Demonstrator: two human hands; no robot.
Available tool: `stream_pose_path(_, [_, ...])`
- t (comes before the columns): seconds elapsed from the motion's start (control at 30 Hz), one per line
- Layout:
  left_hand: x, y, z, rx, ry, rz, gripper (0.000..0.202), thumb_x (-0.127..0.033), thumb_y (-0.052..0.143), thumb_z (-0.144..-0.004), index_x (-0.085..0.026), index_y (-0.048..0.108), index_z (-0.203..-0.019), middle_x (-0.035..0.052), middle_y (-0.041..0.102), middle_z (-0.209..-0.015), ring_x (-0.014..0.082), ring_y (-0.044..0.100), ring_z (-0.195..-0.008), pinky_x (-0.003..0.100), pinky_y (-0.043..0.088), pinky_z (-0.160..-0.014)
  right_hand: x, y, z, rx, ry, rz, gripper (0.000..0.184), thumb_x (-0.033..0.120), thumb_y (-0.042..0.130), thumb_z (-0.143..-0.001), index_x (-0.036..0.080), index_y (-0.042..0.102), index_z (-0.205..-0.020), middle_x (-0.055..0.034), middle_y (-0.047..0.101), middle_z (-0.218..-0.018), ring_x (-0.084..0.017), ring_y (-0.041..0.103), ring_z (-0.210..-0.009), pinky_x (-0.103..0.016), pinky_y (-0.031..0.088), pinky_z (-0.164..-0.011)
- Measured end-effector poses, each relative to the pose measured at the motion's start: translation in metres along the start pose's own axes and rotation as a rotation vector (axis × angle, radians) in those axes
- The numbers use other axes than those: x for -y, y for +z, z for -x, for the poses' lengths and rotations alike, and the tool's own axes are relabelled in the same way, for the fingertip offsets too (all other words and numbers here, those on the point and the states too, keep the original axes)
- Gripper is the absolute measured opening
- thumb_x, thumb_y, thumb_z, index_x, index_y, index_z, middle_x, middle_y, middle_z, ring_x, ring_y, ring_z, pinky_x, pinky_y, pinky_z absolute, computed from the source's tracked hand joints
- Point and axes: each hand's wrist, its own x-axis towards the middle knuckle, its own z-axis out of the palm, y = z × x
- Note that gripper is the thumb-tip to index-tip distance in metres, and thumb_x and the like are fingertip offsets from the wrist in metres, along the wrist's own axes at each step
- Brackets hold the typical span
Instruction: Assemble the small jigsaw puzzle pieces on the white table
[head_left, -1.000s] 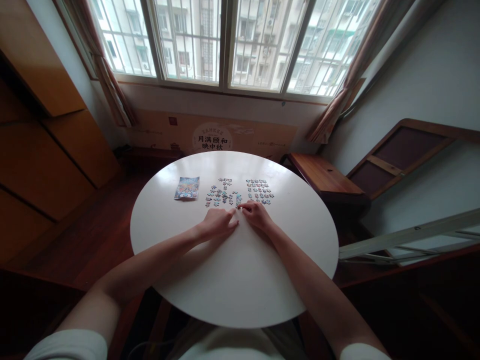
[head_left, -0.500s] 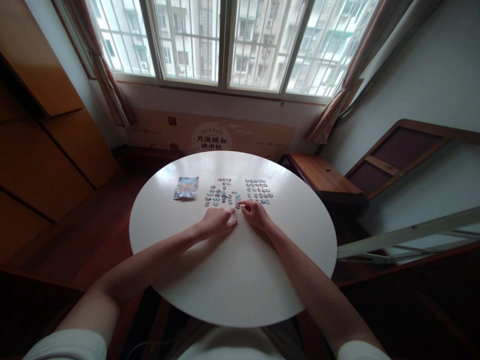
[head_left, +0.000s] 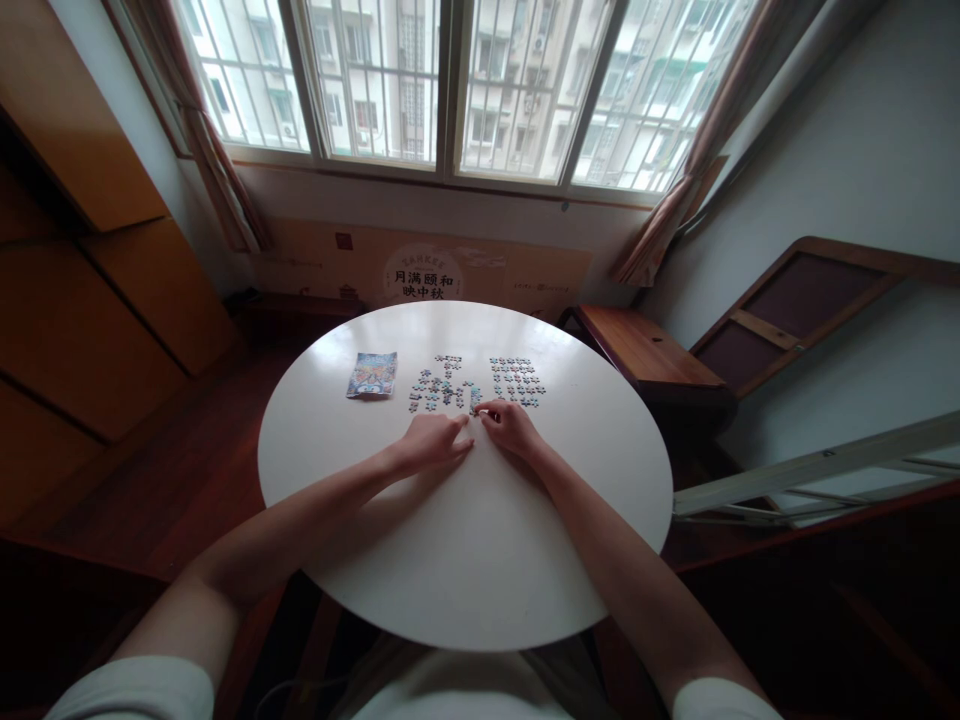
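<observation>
Jigsaw puzzle pieces lie in two groups on the white round table (head_left: 480,560): a loose left cluster (head_left: 435,388) and neat rows (head_left: 517,370) on the right. My right hand (head_left: 511,427) pinches at a small puzzle piece (head_left: 475,410) by the near end of a short joined strip (head_left: 475,396). Just left of it is my left hand (head_left: 433,440), its index fingertip close to the same piece. The left thumb sits apart from the index finger, and the other fingers curl under, partly hidden. Nothing shows in that hand.
A blue picture leaflet or packet (head_left: 373,375) lies at the table's left. Past the table's right edge stands a wooden bench (head_left: 645,345). A barred window (head_left: 450,90) and a printed banner (head_left: 517,265) are at the back.
Very little differs. The right hand has shifted slightly left and up at the piece; the left hand stays almost in place.
</observation>
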Motion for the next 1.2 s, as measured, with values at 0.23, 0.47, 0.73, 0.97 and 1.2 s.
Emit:
stream_pose_path(0.23, [0.0014,0.0001,0.0002,0.006,-0.005,-0.006,0.05,-0.05,0.044,-0.09,-0.023,0.055,-0.129,0.0107,0.073,-0.092,0.0284,0.068,-0.09,0.033,0.046,-0.074,0.0043,-0.0023,-0.001,0.003,0.007,0.006,0.025,0.017,0.057,-0.082,0.022,0.076,-0.097,-0.0034,0.072,-0.082,-0.014,0.062,-0.068,-0.025,0.046,-0.072])
stream_pose_path(0.47, [0.003,0.0033,-0.0012,0.002,0.002,-0.015,0.051,-0.051,0.043,-0.089,-0.023,0.054,-0.13,0.0102,0.073,-0.091,0.0279,0.068,-0.089,0.032,0.046,-0.074,0.0047,-0.0027,-0.0008,0.001,0.011,0.007,0.025,0.017,0.057,-0.081,0.022,0.076,-0.097,-0.0029,0.072,-0.08,-0.014,0.061,-0.066,-0.025,0.046,-0.071])
stream_pose_path(0.73, [0.0017,0.0004,-0.0008,0.006,0.004,-0.014,0.051,-0.051,0.044,-0.089,-0.023,0.055,-0.13,0.0102,0.073,-0.092,0.0274,0.068,-0.091,0.032,0.047,-0.075,0.0035,-0.0022,-0.0007,0.005,0.016,0.007,0.025,0.018,0.057,-0.082,0.021,0.076,-0.098,-0.003,0.071,-0.077,-0.014,0.061,-0.065,-0.025,0.046,-0.071])
stream_pose_path(0.97, [0.0019,-0.0001,-0.0016,0.004,0.017,-0.014,0.05,-0.05,0.043,-0.089,-0.022,0.055,-0.129,0.0107,0.073,-0.092,0.0284,0.068,-0.09,0.033,0.047,-0.074,0.0045,-0.0039,-0.0006,0.008,0.01,0.001,0.026,0.017,0.056,-0.082,0.022,0.076,-0.099,-0.0031,0.072,-0.081,-0.014,0.061,-0.067,-0.024,0.046,-0.072])
stream_pose_path(1.2, [0.0015,-0.001,-0.0006,0.017,0.009,0.007,0.049,-0.049,0.045,-0.089,-0.023,0.056,-0.129,0.011,0.073,-0.093,0.0281,0.068,-0.091,0.034,0.047,-0.077,0.0059,-0.0034,-0.0001,0.0,0.029,0.003,0.027,0.018,0.056,-0.083,0.021,0.075,-0.103,-0.0022,0.07,-0.077,-0.013,0.059,-0.065,-0.024,0.046,-0.071])
